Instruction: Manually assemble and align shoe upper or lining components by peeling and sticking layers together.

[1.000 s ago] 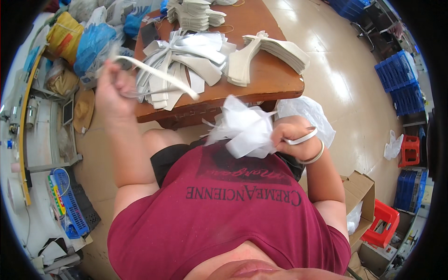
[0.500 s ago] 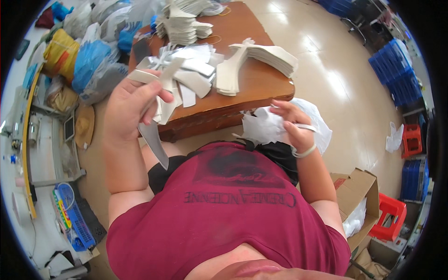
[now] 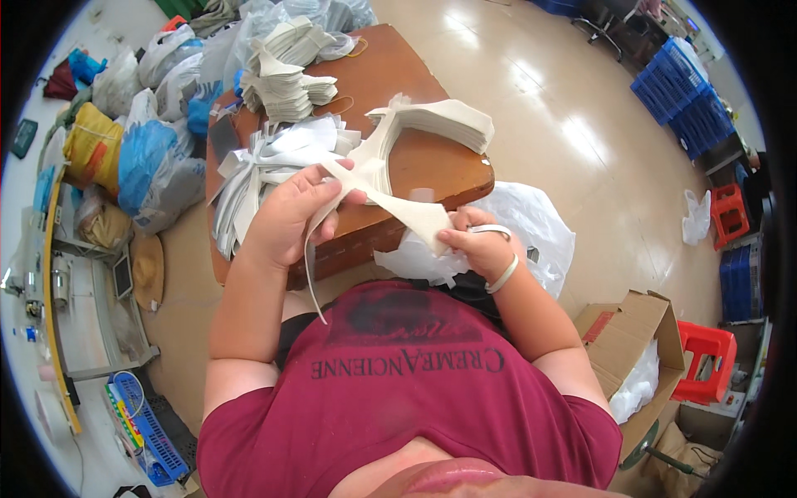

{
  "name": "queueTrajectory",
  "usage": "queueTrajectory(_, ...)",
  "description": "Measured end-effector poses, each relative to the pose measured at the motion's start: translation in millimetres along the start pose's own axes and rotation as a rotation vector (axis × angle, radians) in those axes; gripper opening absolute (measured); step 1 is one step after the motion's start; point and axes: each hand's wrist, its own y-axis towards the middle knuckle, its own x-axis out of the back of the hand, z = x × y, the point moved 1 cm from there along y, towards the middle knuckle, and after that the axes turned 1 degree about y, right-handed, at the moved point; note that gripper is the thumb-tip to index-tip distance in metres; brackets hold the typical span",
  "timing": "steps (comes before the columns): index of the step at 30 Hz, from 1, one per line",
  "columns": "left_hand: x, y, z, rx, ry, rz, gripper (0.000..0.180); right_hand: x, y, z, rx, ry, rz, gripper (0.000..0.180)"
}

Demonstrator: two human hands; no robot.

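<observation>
A cream-coloured piece of cut sheet material (image 3: 415, 217), with several arms, stretches between my two hands above the table's near edge. My left hand (image 3: 300, 206) pinches it near its middle, where the arms meet; one narrow arm hangs down toward my shirt. The tip of its wide right arm is held between the thumb and fingers of my right hand (image 3: 481, 245). A white loop (image 3: 491, 230) lies across the fingers of that hand, its kind unclear, and a pale band circles the wrist. Just behind the piece, a curved stack of similar cream pieces (image 3: 448, 120) rests on the table.
On the brown wooden table (image 3: 398, 62) are a loose white pile (image 3: 278, 158) and another cream stack (image 3: 286, 79). Filled plastic bags (image 3: 154, 166) crowd the left. A white bag (image 3: 540, 220) sits below the table's right corner; a cardboard box (image 3: 618, 332) and red stool (image 3: 706, 361) stand at right.
My right hand has moved left and now grips the piece's right arm, previously apart from it. The piece has turned and spread out between my hands. The view has shifted, table moving left.
</observation>
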Motion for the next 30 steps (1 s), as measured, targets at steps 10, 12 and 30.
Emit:
queueTrajectory(10,48.7,58.7,7.8,0.077,0.518,0.116,0.026,53.4,30.3,43.4,0.113,-0.658,-0.306,0.030)
queueTrajectory(12,40.3,85.1,4.3,-0.007,0.500,0.125,0.028,38.4,52.8,68.7,0.130,-0.750,-0.465,0.032)
queueTrajectory(30,39.0,203.3,36.3,-0.244,1.307,-0.041,0.058,94.4,170.1,110.8,-0.158,-1.008,-0.648,0.065)
